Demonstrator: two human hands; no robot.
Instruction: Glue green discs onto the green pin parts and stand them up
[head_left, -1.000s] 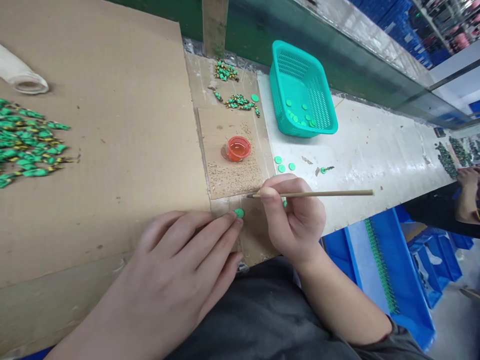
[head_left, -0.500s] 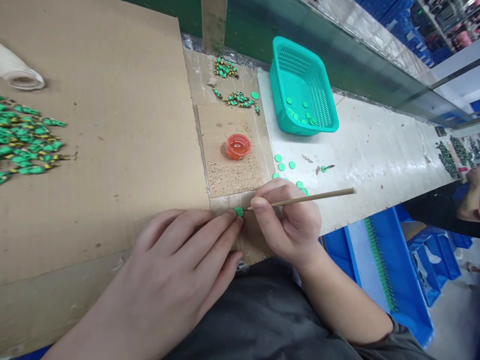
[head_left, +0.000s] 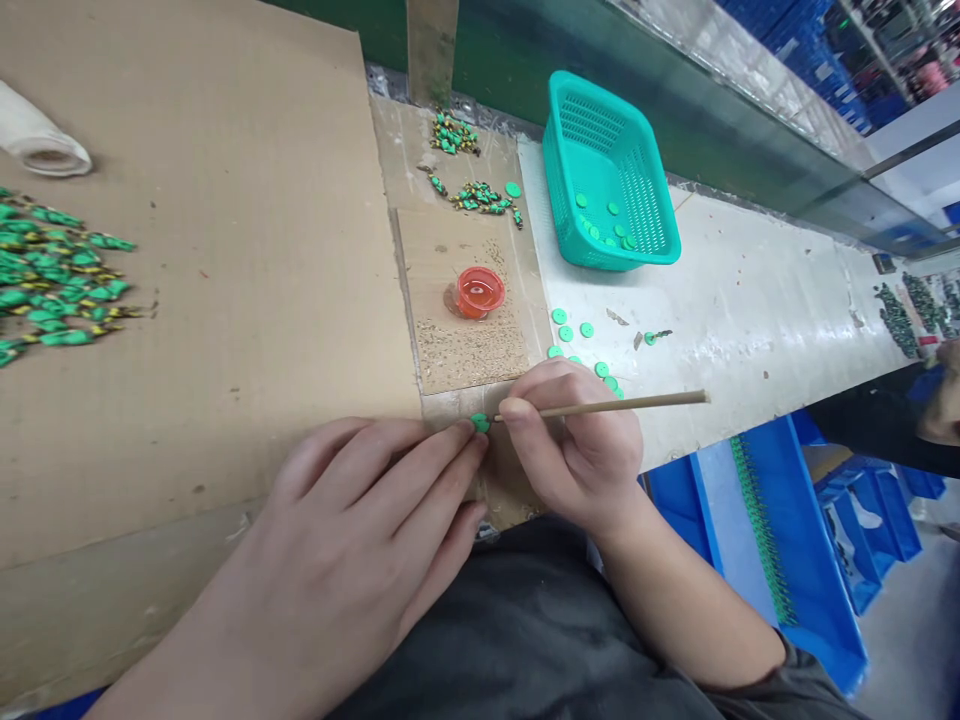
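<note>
A small green piece point(head_left: 481, 423), round like a button, is held at the fingertips of my left hand point(head_left: 375, 510), close to the worktop's near edge. Between the pinched thumb and fingers of my right hand point(head_left: 581, 440) is a thin wooden stick point(head_left: 637, 403). Its narrow tip meets or nearly meets the green piece; which of the two I cannot tell. Beyond my hands stands a red cup point(head_left: 480, 292) with liquid in it. Several green buttons point(head_left: 586, 330) lie past my right hand, partly hidden by it.
A turquoise basket point(head_left: 562, 180) with a few green buttons stands at the back. Green-and-yellow knotted pieces point(head_left: 67, 270) are heaped at the left, smaller ones point(head_left: 480, 198) behind the cup. Blue trays point(head_left: 810, 540) sit below at the right, near another person's arm point(head_left: 941, 405).
The stick's rear end has dipped slightly, while both hands keep their places. The scene has shifted a few pixels with the camera.
</note>
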